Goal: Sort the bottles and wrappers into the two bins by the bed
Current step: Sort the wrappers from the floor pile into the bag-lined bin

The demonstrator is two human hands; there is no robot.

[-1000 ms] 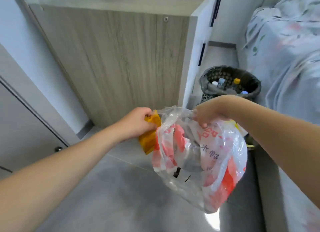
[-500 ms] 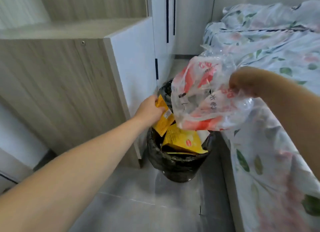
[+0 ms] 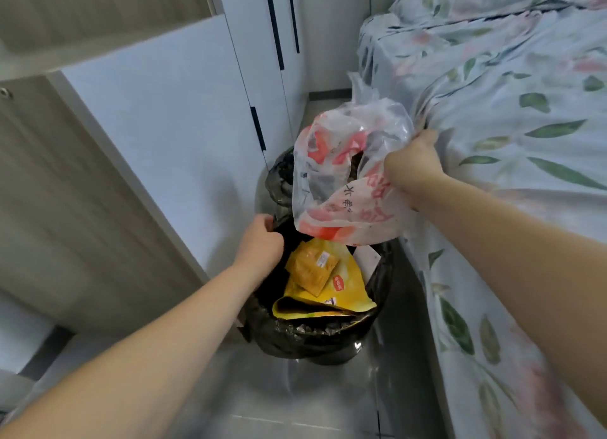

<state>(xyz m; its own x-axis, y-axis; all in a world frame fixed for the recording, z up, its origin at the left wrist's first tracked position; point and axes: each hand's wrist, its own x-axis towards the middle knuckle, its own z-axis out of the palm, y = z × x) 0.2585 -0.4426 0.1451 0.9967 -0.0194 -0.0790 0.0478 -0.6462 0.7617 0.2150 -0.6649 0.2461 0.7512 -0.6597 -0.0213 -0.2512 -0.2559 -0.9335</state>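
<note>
Nearest the camera, 2 bare forearms reached out over the grey floor [image 3: 295,405]. Just beyond stood the bin [image 3: 315,340], lined with a black bag and set between the white cabinet [image 3: 170,136] and the bed [image 3: 512,116]. Inside it lay the yellow wrappers: a small orange-yellow wrapper [image 3: 310,271] rested on top of a larger yellow wrapper [image 3: 341,294], with a white scrap [image 3: 368,258] tucked against the right-hand wall.

The left hand [image 3: 262,245] was at the bin's left rim, fingers curled over the edge of the black liner; whether it truly gripped the liner or only rested there could not be told from this angle.

Higher and farther, the right hand [image 3: 412,169] clutched a crumpled plastic bag [image 3: 345,176], clear with red print, fingers bunched around its upper edge. The bag hung over the far side of the bin, its lower end just above the wrappers. What remained inside it was too creased to make out.

Beyond, the floral bedspread draped down the right side, and tall white cupboard doors [image 3: 262,44] with dark handles closed off the back.
</note>
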